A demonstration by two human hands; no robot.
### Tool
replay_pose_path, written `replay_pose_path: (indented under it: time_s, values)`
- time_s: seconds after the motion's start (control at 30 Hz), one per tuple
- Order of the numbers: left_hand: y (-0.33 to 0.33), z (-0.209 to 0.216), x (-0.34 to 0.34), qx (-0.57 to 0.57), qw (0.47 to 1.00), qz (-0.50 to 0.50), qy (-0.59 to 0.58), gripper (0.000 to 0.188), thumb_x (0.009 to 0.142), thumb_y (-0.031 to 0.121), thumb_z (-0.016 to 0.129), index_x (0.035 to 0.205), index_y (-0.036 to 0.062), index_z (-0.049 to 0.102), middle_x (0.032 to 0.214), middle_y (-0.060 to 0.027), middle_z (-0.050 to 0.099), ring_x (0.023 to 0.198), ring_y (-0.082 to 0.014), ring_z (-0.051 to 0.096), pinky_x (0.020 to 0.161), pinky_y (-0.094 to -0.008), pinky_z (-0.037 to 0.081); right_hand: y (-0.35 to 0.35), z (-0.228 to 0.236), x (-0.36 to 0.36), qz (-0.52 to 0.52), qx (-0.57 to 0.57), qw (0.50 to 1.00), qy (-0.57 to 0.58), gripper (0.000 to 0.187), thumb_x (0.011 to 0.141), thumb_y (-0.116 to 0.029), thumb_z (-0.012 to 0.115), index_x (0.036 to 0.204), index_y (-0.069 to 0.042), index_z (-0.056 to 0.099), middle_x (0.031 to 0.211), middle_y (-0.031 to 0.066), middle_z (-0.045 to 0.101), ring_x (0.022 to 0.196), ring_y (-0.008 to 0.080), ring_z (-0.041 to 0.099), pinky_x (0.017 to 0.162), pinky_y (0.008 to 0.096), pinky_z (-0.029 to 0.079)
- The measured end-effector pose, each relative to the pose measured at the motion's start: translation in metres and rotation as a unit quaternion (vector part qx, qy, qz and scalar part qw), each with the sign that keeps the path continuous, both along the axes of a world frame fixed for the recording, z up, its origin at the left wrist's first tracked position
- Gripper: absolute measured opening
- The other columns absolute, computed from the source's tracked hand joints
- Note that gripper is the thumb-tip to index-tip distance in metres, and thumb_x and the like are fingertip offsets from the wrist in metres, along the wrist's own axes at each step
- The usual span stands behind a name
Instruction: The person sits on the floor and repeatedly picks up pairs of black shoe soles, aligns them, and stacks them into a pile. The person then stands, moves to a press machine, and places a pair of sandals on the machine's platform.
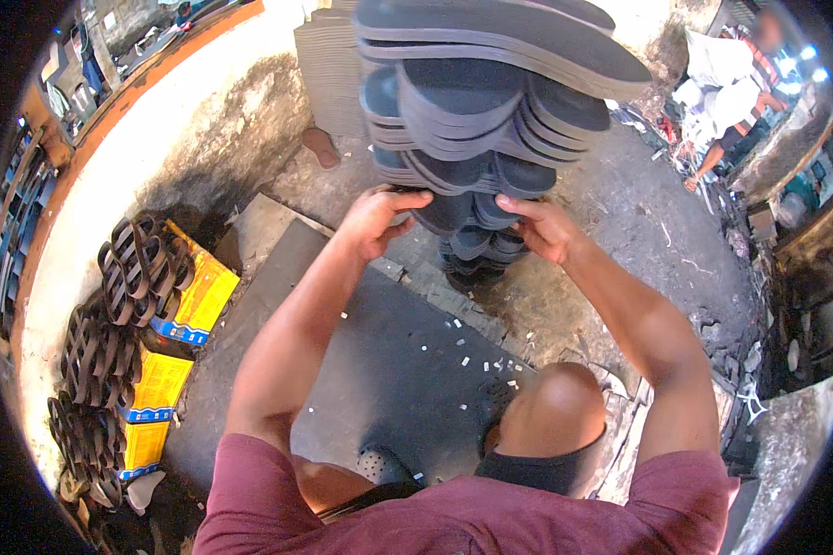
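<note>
A tall stack of dark grey shoe soles [472, 106] rises in front of me, laid in crossing layers with pale grey edges. My left hand [378, 222] grips the left side of some soles low in the stack, thumb on top and fingers curled beneath. On the opposite side, my right hand [541, 227] holds the same part of the pile, its thumb over a sole's edge. Lower soles [477, 245] show between and below my hands. How many soles lie in my grip cannot be made out.
Dark strap-like pieces [93, 347] lie on yellow and blue boxes [204, 291] at the left. Behind the stack stands a pile of grey sheets [329, 74]. White scraps dot the dark mat [379, 342]. Another person [745, 83] sits at the far right.
</note>
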State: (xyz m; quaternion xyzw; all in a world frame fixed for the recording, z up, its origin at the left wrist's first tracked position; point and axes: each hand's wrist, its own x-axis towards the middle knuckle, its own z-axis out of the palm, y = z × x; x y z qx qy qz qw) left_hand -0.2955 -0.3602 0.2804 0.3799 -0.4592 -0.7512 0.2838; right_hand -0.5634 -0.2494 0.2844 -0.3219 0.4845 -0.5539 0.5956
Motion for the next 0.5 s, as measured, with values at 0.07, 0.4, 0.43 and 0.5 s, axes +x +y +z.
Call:
replay_pose_path:
  time_s: [0.07, 0.4, 0.43, 0.5]
  values:
    - [-0.006, -0.006, -0.022, 0.006, 1.000, -0.027, -0.006, 0.043, 0.081, 0.017, 0.087, 0.120, 0.0129, 0.068, 0.116, 0.0021, 0.069, 0.109, -0.0125, 0.057, 0.086, -0.0326, 0.046, 0.014, 0.006, -0.011, -0.031, 0.036, 0.999, 0.001, 0.054, 0.087, -0.010, 0.084, 0.137, -0.010, 0.062, 0.130, 0.0026, 0.070, 0.115, 0.0163, 0.066, 0.094, 0.0339, 0.049]
    - [-0.017, -0.058, -0.092, 0.036, 0.997, -0.068, -0.024, 0.048, 0.082, 0.014, 0.086, 0.125, 0.0102, 0.066, 0.122, 0.0000, 0.068, 0.114, -0.0166, 0.056, 0.090, -0.0335, 0.044, 0.032, -0.042, -0.055, -0.099, 0.041, 0.994, -0.017, 0.062, 0.086, -0.009, 0.083, 0.141, -0.002, 0.056, 0.134, 0.0097, 0.067, 0.123, 0.0277, 0.062, 0.104, 0.0435, 0.051]
    - [-0.010, -0.061, -0.098, 0.041, 0.997, -0.053, -0.024, 0.047, 0.082, 0.014, 0.086, 0.125, 0.0103, 0.066, 0.122, 0.0001, 0.068, 0.113, -0.0166, 0.056, 0.089, -0.0333, 0.044, 0.031, -0.054, -0.062, -0.107, 0.035, 0.994, -0.010, 0.061, 0.086, -0.009, 0.083, 0.141, -0.002, 0.056, 0.134, 0.0099, 0.067, 0.123, 0.0284, 0.063, 0.103, 0.0438, 0.052]
    - [-0.011, -0.068, -0.102, 0.041, 0.997, -0.050, -0.035, 0.047, 0.082, 0.013, 0.086, 0.124, 0.0103, 0.066, 0.120, 0.0001, 0.069, 0.109, -0.0168, 0.057, 0.089, -0.0341, 0.044, 0.030, -0.064, -0.066, -0.116, 0.037, 0.993, -0.003, 0.060, 0.087, -0.008, 0.082, 0.140, -0.002, 0.056, 0.135, 0.0099, 0.067, 0.124, 0.0292, 0.062, 0.103, 0.0443, 0.053]
